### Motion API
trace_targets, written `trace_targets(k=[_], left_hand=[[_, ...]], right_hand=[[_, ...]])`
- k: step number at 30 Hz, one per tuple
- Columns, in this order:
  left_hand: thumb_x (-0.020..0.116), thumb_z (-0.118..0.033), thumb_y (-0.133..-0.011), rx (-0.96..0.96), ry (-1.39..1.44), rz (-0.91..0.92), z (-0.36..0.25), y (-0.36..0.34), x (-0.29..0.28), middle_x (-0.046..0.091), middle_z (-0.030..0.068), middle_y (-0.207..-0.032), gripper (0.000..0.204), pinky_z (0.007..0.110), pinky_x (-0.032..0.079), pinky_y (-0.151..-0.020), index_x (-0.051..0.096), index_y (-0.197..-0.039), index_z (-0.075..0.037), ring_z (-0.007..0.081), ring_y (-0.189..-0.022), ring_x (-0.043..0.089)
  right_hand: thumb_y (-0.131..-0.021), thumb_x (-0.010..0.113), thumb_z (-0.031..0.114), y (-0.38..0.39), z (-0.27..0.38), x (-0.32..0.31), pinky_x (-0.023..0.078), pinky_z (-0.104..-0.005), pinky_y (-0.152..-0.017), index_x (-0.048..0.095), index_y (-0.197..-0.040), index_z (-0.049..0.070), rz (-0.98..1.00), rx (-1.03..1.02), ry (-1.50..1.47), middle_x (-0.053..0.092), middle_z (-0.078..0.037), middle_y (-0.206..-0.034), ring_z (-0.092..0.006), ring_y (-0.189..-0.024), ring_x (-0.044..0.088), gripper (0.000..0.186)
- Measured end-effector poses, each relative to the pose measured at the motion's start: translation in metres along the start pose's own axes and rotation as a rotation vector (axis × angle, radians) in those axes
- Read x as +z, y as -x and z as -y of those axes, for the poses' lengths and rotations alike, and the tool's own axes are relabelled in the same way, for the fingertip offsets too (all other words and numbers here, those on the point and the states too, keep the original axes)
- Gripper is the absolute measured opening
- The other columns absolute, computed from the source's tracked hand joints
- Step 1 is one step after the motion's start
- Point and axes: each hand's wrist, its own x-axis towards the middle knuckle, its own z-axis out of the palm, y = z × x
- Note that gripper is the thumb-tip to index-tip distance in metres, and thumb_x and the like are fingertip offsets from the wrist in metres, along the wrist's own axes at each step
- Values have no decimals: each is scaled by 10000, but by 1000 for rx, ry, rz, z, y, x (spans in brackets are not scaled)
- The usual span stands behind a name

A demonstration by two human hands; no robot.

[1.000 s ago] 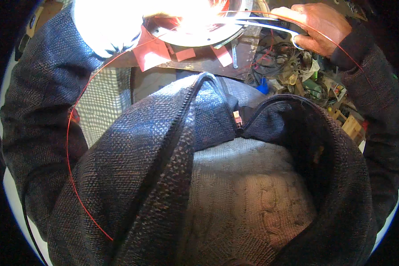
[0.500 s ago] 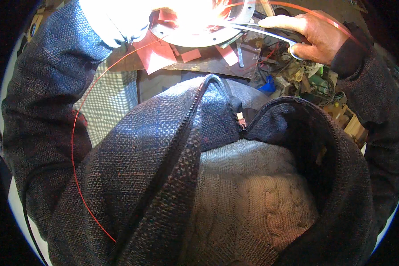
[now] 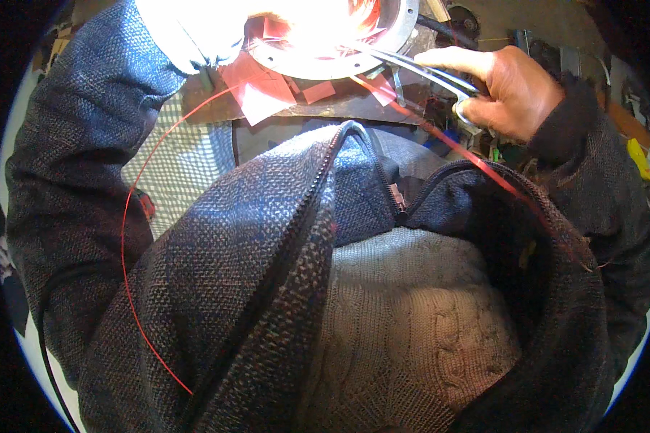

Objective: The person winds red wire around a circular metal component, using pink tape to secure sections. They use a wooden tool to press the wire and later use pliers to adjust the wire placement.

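Observation:
My right hand point(image 3: 509, 94) grips a pair of metal scissors point(image 3: 430, 72), thumb at a handle loop and index finger stretched along them. Their tips point left over the rim of a round metal housing point(image 3: 325, 71) with bolt holes. Reddish copper wire point(image 3: 368, 16) shows inside it, mostly lost in glare. My left hand point(image 3: 195, 32) lies at the housing's left side, washed out white, so its fingers cannot be made out. One thin red wire point(image 3: 124, 231) loops down past my left sleeve. Another red strand point(image 3: 477, 160), blurred, runs from the housing toward my right side.
Pink-red sheet pieces point(image 3: 263, 101) lie on a dark board in front of the housing. A small wrench-like metal tool point(image 3: 399, 85) rests beside them. Checked cloth point(image 3: 170, 144) hangs at the left. Yellow and grey clutter point(image 3: 639, 160) lies at far right.
My right hand with the scissors has shifted slightly left and down. The red strand on the right has swung from beyond that hand to the near side. The left arm has barely moved.

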Motion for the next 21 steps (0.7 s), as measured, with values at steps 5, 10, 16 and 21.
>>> trace_targets(k=[5,10,16,21], left_hand=[[676,-120,-1002,-3,3,5,3,-6,-2,723,187,-1260,341,389,574,-1031,670,-1297,51,274,-1152,710],[677,-119,-1000,-11,12,62,-3,-10,-7,722,189,-1262,345,390,576,-1029,669,-1300,52,275,-1152,711],[679,-118,-998,-18,15,100,-5,-14,-13,722,191,-1265,351,390,578,-1026,667,-1303,54,277,-1152,711],[680,-117,-995,-27,43,121,-3,-16,-18,721,193,-1268,355,391,580,-1023,666,-1306,55,279,-1151,712]], right_hand=[[-832,725,65,2,15,17,563,-404,-689,618,-1447,175,-131,37,183,728,-190,-856,-340,-716,713,634],[-828,745,88,-1,19,25,562,-396,-679,641,-1420,171,-173,35,49,719,-183,-821,-333,-687,709,607],[-808,746,102,-2,32,34,563,-463,-718,665,-1366,189,-207,199,90,729,-221,-897,-405,-785,713,570],[-818,767,121,-10,20,33,565,-367,-670,636,-1429,148,-184,123,-55,717,-163,-805,-271,-665,702,625]])
